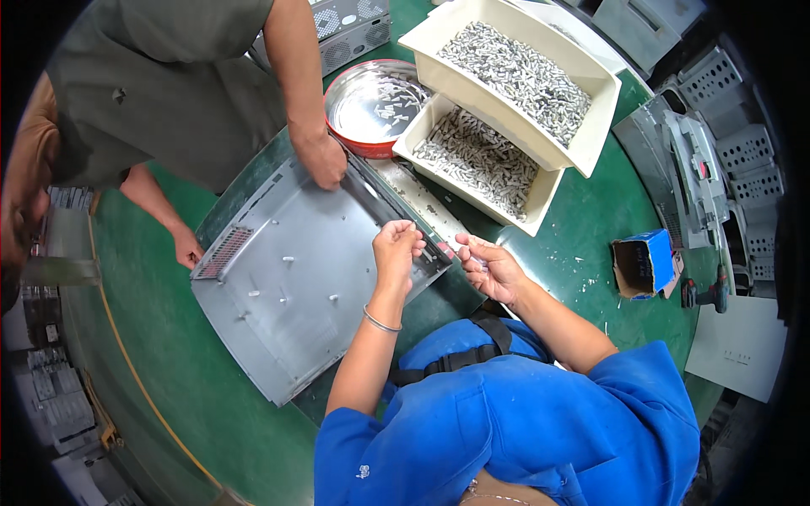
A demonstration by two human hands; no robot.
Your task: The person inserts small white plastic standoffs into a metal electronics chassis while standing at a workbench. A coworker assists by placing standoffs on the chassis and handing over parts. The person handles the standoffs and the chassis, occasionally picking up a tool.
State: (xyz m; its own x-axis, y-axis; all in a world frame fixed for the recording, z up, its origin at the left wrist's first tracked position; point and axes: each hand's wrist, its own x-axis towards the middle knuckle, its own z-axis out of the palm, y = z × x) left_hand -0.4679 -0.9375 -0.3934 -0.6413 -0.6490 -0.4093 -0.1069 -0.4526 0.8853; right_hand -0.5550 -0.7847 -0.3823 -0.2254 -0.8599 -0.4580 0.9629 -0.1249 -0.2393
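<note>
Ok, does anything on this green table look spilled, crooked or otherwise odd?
Yes: the upper cream bin of small metal parts sits tilted across the lower cream bin rather than square on it. White specks lie scattered on the green table beside the blue box.

– What is seen of the grey panel (287, 278)?
– Matt sheet metal, smooth. The table (160, 337) is covered in matt green.
– And the round bowl (371, 101)?
– Polished, glossy metal. The cream bins (591, 110) are seen as smooth plastic.
</note>
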